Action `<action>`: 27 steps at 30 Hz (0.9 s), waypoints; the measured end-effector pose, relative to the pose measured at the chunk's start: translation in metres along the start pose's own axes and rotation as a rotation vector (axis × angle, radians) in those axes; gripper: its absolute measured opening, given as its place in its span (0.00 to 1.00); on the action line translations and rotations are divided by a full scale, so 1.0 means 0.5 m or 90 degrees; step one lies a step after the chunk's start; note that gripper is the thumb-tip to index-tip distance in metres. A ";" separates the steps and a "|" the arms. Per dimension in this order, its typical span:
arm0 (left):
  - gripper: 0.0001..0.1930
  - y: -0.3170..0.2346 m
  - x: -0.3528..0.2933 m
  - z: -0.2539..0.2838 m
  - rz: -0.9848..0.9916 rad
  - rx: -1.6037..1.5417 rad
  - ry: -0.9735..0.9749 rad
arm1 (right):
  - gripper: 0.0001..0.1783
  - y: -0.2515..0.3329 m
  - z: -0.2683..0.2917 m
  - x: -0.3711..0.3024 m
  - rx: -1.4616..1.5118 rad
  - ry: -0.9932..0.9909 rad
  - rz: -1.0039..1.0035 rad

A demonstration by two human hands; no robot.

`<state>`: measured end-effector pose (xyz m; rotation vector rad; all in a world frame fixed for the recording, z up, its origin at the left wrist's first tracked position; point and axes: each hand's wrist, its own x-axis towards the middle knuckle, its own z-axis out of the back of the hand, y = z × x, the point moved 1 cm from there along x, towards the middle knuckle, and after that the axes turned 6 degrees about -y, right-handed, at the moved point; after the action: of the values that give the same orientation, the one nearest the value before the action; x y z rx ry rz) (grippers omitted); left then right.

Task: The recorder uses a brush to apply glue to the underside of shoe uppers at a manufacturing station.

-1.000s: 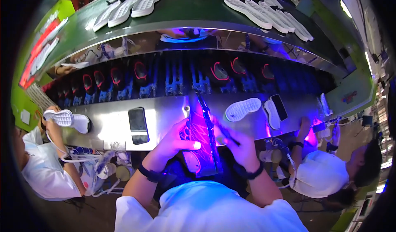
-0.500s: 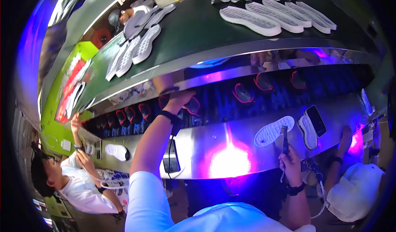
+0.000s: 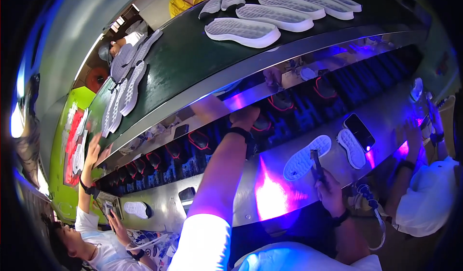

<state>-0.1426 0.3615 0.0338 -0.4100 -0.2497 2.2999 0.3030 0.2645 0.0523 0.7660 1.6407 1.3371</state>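
Observation:
My left hand (image 3: 246,118) reaches across the counter to a dark shoe upper (image 3: 262,122) with a red-edged opening, one of a row in the recessed channel. Blur and the hand itself hide the fingers, so a grip cannot be made out. Closer in, my right hand (image 3: 330,191) is closed around a dark-handled brush (image 3: 318,169). The brush's head lies over a white shoe sole (image 3: 300,162), tread side hidden, on the metal counter. Another white sole (image 3: 351,149) rests to its right.
A black phone (image 3: 360,131) lies beside that second sole. Pale soles (image 3: 243,31) line the green belt (image 3: 193,63) above the channel. Co-workers sit close on the left (image 3: 103,242) and right (image 3: 427,198). A bright pink-white light patch covers the counter's middle.
My left hand has shifted right along the channel, from one shoe upper to another. My right hand keeps the brush over the sole. The view has tilted, and the left co-worker's arm has risen.

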 end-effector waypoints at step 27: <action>0.28 -0.252 0.074 0.034 0.014 0.018 -0.015 | 0.26 -0.009 0.036 0.019 -0.129 -0.071 0.178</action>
<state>-0.0889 0.4736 0.0798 -0.3725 -0.2253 2.3286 0.3151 0.2797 0.0449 0.9540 1.3217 1.5970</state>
